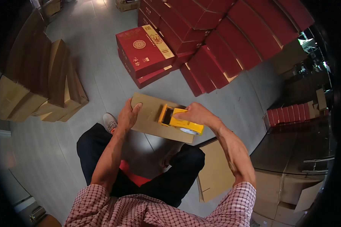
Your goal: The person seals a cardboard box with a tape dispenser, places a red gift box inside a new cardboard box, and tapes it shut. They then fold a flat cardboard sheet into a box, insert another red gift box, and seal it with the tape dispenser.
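Observation:
A brown cardboard box [147,118] is held in front of my knees, tilted, with one broad face up. My left hand [128,115] grips its left end, thumb on top and the fingers hidden round the edge. A yellow tape dispenser [178,120] with a black front part and a pale roll lies over the right half of the box. My right hand [196,114] is wrapped round the dispenser's handle from the right. In this view the dispenser's front end overlaps the middle of the box face.
Red gift boxes [147,49] are stacked ahead, with a long row [231,53] to the right. Brown cartons [60,87] stand at the left. Flat cardboard [216,170] lies by my right knee, near a large carton [269,189]. More red boxes [288,115] sit far right.

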`<state>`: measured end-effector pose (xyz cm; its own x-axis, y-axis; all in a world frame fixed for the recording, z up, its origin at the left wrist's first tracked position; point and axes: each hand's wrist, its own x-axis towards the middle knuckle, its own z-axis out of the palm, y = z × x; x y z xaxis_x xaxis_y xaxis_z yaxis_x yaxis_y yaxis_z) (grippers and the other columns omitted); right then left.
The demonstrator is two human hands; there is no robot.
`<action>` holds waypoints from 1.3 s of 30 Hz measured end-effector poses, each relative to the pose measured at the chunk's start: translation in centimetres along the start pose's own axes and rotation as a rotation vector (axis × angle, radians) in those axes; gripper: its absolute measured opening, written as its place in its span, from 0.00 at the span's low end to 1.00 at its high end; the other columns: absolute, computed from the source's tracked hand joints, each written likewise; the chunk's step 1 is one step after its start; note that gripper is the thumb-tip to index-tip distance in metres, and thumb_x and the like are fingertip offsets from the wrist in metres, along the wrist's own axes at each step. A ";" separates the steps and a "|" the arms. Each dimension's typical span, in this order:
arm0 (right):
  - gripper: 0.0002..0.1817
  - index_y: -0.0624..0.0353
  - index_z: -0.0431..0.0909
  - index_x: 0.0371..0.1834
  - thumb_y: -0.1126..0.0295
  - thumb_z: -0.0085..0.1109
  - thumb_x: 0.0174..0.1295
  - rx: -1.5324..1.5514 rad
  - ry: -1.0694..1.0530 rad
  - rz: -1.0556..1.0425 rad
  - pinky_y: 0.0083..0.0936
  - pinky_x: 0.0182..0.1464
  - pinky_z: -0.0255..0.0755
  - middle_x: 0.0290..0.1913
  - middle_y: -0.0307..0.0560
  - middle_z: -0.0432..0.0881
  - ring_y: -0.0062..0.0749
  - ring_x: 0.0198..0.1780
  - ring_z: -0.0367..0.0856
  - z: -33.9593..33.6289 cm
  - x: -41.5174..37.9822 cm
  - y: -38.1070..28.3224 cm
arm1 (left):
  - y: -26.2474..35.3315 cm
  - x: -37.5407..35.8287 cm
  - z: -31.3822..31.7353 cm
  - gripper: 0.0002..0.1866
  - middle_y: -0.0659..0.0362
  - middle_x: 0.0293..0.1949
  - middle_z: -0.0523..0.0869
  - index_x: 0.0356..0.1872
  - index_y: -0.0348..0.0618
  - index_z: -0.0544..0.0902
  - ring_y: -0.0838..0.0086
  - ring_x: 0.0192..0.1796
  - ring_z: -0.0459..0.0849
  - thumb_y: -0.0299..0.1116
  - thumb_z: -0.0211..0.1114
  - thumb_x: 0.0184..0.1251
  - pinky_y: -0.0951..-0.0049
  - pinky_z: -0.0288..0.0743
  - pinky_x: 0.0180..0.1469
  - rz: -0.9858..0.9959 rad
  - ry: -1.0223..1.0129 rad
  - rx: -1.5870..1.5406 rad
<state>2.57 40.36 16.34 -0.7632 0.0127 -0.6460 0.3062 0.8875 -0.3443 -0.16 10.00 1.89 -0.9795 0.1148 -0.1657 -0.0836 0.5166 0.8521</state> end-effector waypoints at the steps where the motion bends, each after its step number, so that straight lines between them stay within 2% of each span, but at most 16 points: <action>1: 0.36 0.63 0.92 0.37 0.34 0.73 0.53 0.013 0.023 0.001 0.37 0.41 0.81 0.31 0.53 0.90 0.43 0.35 0.89 -0.6 -0.8 2.2 | 0.1 0.1 0.0 0.33 0.41 0.58 0.89 0.74 0.42 0.72 0.43 0.62 0.86 0.57 0.59 0.81 0.49 0.77 0.62 0.017 0.005 -0.011; 3: 0.36 0.64 0.91 0.33 0.34 0.74 0.52 -0.067 0.015 0.094 0.35 0.38 0.80 0.28 0.51 0.88 0.38 0.32 0.87 -2.6 -3.8 5.7 | -0.1 0.1 0.3 0.33 0.40 0.56 0.89 0.74 0.42 0.72 0.42 0.60 0.87 0.56 0.59 0.81 0.49 0.78 0.61 -0.016 0.008 0.015; 5: 0.35 0.63 0.91 0.32 0.35 0.76 0.50 0.064 0.091 0.083 0.34 0.38 0.79 0.28 0.49 0.88 0.35 0.32 0.87 -3.8 -6.4 10.1 | -0.4 0.3 0.3 0.33 0.39 0.55 0.90 0.74 0.42 0.72 0.42 0.59 0.88 0.56 0.59 0.81 0.50 0.78 0.61 -0.034 0.015 0.024; 8: 0.32 0.61 0.92 0.33 0.37 0.79 0.49 0.188 0.109 0.100 0.34 0.38 0.79 0.28 0.47 0.88 0.32 0.32 0.87 -4.4 -8.7 15.5 | -0.2 0.5 0.2 0.32 0.39 0.53 0.90 0.73 0.41 0.73 0.42 0.58 0.88 0.56 0.59 0.81 0.51 0.78 0.60 -0.037 0.004 0.019; 11: 0.31 0.59 0.93 0.35 0.38 0.80 0.47 0.114 0.135 0.218 0.32 0.39 0.79 0.29 0.47 0.89 0.32 0.32 0.87 -4.3 -8.6 18.3 | -0.1 0.4 0.4 0.32 0.39 0.53 0.90 0.72 0.41 0.74 0.43 0.58 0.89 0.56 0.59 0.82 0.52 0.79 0.60 -0.024 0.003 0.021; 14: 0.32 0.60 0.92 0.35 0.38 0.79 0.46 0.065 0.174 0.159 0.32 0.40 0.79 0.29 0.48 0.89 0.32 0.32 0.87 -4.1 -8.9 19.7 | -1.8 0.6 0.9 0.32 0.39 0.53 0.91 0.72 0.40 0.75 0.45 0.57 0.89 0.56 0.59 0.82 0.53 0.79 0.60 0.003 0.026 0.020; 15: 0.34 0.61 0.90 0.34 0.36 0.77 0.45 0.053 0.129 0.247 0.36 0.41 0.79 0.29 0.50 0.89 0.39 0.33 0.87 -4.1 -8.8 19.2 | -1.4 0.3 0.7 0.33 0.40 0.53 0.91 0.72 0.39 0.75 0.46 0.57 0.90 0.56 0.60 0.82 0.54 0.80 0.60 0.004 0.016 0.009; 18: 0.35 0.62 0.90 0.33 0.34 0.74 0.45 -0.050 0.174 0.220 0.40 0.43 0.79 0.30 0.52 0.88 0.46 0.34 0.87 -2.9 -7.5 19.7 | 0.2 0.2 0.6 0.33 0.42 0.54 0.90 0.71 0.36 0.75 0.52 0.57 0.89 0.56 0.60 0.82 0.58 0.79 0.61 0.024 0.022 -0.044; 19: 0.35 0.62 0.90 0.32 0.34 0.74 0.45 -0.039 0.215 0.172 0.42 0.46 0.79 0.34 0.55 0.89 0.50 0.38 0.87 -2.5 -7.4 19.9 | -0.6 0.6 0.8 0.33 0.42 0.54 0.90 0.70 0.36 0.75 0.54 0.57 0.89 0.56 0.60 0.82 0.59 0.79 0.61 0.027 0.028 -0.071; 23: 0.35 0.62 0.90 0.36 0.36 0.73 0.48 -0.041 0.066 0.250 0.41 0.49 0.80 0.39 0.58 0.90 0.51 0.45 0.88 -3.0 -7.2 18.7 | -1.1 0.7 0.7 0.32 0.44 0.54 0.89 0.68 0.34 0.77 0.61 0.55 0.87 0.56 0.60 0.83 0.62 0.78 0.60 0.012 -0.015 -0.078; 26: 0.33 0.61 0.92 0.37 0.37 0.75 0.49 -0.100 0.143 0.173 0.40 0.49 0.81 0.39 0.55 0.91 0.50 0.44 0.89 -1.4 -5.3 18.6 | 0.1 0.6 0.8 0.31 0.47 0.53 0.88 0.65 0.34 0.77 0.63 0.54 0.86 0.56 0.59 0.83 0.63 0.78 0.60 0.048 -0.025 -0.074; 29: 0.28 0.58 0.93 0.42 0.44 0.76 0.51 -0.173 0.054 0.085 0.41 0.52 0.83 0.43 0.53 0.93 0.47 0.48 0.91 -0.7 -2.3 16.4 | -0.3 0.7 1.1 0.30 0.50 0.50 0.86 0.62 0.33 0.78 0.65 0.53 0.83 0.56 0.59 0.84 0.65 0.76 0.59 0.088 -0.047 -0.153; 32: 0.17 0.55 0.94 0.45 0.56 0.71 0.59 -0.410 0.119 0.009 0.43 0.51 0.85 0.48 0.51 0.94 0.45 0.53 0.92 4.8 4.1 16.2 | -1.5 1.1 0.8 0.31 0.48 0.49 0.86 0.61 0.32 0.77 0.64 0.53 0.83 0.57 0.58 0.84 0.64 0.76 0.59 0.102 -0.051 -0.073; 34: 0.14 0.52 0.94 0.46 0.61 0.67 0.62 -0.328 0.155 0.062 0.44 0.49 0.85 0.49 0.51 0.94 0.46 0.55 0.92 11.1 7.8 19.1 | -1.8 1.7 0.9 0.32 0.48 0.49 0.85 0.59 0.32 0.77 0.64 0.51 0.82 0.58 0.57 0.84 0.63 0.76 0.57 0.174 -0.042 -0.034; 36: 0.15 0.51 0.94 0.47 0.59 0.66 0.64 -0.090 0.197 0.224 0.44 0.51 0.85 0.50 0.53 0.93 0.47 0.55 0.92 17.3 8.3 22.6 | -2.7 1.8 0.6 0.31 0.48 0.49 0.85 0.58 0.32 0.77 0.65 0.50 0.82 0.58 0.56 0.84 0.63 0.76 0.56 0.181 -0.045 -0.027; 39: 0.34 0.57 0.92 0.50 0.36 0.56 0.70 0.285 0.140 0.500 0.45 0.58 0.82 0.53 0.58 0.92 0.53 0.57 0.90 25.6 1.5 26.1 | -0.8 0.9 0.7 0.31 0.50 0.49 0.85 0.59 0.32 0.78 0.67 0.51 0.81 0.57 0.56 0.85 0.65 0.76 0.56 0.072 -0.051 -0.030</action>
<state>23.96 51.76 -11.02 -0.5487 0.4756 -0.6876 0.7743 0.5992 -0.2033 -0.85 10.33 0.74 -0.9725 0.1946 -0.1281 -0.0195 0.4798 0.8771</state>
